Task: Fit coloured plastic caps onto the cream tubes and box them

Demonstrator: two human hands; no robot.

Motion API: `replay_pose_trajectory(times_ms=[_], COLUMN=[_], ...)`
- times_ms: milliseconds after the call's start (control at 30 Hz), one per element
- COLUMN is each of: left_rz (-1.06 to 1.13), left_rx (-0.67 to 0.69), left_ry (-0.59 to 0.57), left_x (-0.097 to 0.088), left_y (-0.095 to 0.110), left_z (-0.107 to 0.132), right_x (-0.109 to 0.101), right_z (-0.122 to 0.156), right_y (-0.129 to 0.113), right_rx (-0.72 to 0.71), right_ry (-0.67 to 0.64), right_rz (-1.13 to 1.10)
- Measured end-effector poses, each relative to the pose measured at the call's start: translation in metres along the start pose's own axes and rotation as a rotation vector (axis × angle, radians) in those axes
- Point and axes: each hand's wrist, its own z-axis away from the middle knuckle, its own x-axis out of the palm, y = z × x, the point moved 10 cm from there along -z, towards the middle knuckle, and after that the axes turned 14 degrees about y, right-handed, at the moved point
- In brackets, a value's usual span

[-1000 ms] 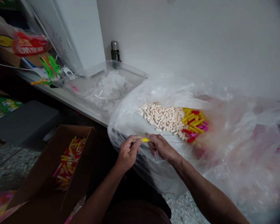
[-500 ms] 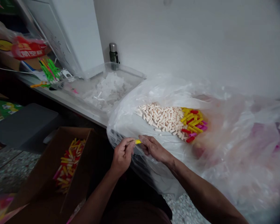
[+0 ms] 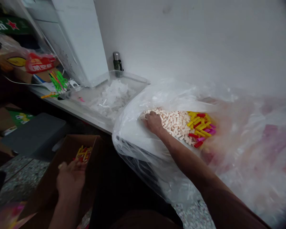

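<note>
My right hand point(image 3: 153, 122) reaches into a big clear plastic bag point(image 3: 138, 143). Its fingers are curled down onto the near left edge of a pile of small white cylinder pieces point(image 3: 175, 122); whatever they pinch is hidden. Red, yellow and pink pieces point(image 3: 201, 127) lie against the right side of that pile. My left hand point(image 3: 70, 179) hangs low at the left over an open cardboard box point(image 3: 95, 149), seen from the back and blurred. The box holds joined yellow, red and pink pieces point(image 3: 84, 152). I cannot see anything in the left hand.
A clear plastic tub point(image 3: 133, 82) of crumpled clear wrappers stands on the shelf behind the bag. A metal flask point(image 3: 117, 61) and a white cabinet point(image 3: 85, 41) stand by the wall. Green and coloured sticks point(image 3: 58, 81) lie at the left. A grey lid point(image 3: 33, 130) lies on the floor.
The hands were together at the bag's front edge with a yellow piece. The left hand has dropped to the box; the right has reached forward onto the white pile. The view tilted down.
</note>
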Motion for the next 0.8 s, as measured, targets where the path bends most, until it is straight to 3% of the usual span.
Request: replay_pose_trajectory(times_ms=[67,100,200,300,400,533,600,700,800], left_rz=[0.104,0.116,0.044,-0.076,-0.139,-0.157,-0.151,-0.117,-0.078], left_rx=[-0.231,-0.272,-0.095,0.084,0.161,0.197,0.156,0.121,0.076], left_ry=[-0.017,-0.065,-0.308,-0.572,-0.781,-0.870,-0.848,-0.820,-0.829], left_x=[0.013,0.026,0.078,0.130,0.165,0.176,0.171,0.162,0.160], left_y=[-0.027,-0.034,-0.026,-0.019,-0.021,-0.028,-0.034,-0.037,-0.039], left_z=[0.025,0.042,0.099,0.154,0.193,0.209,0.204,0.196,0.195], right_x=[0.001,-0.002,-0.021,-0.042,-0.052,-0.051,-0.051,-0.045,-0.022], right_z=[0.001,0.005,0.032,0.078,0.119,0.131,0.116,0.085,0.068], right_y=[-0.007,-0.009,-0.019,-0.046,-0.067,-0.056,-0.028,0.018,0.033], right_rx=[0.000,0.009,0.018,-0.085,-0.191,-0.269,-0.221,-0.098,-0.110], right_ry=[-0.018,-0.014,0.036,0.053,0.019,-0.085,-0.081,-0.039,-0.120], right_rz=[0.019,0.023,-0.110,-0.459,-0.613,-0.619,-0.545,-0.259,-0.049])
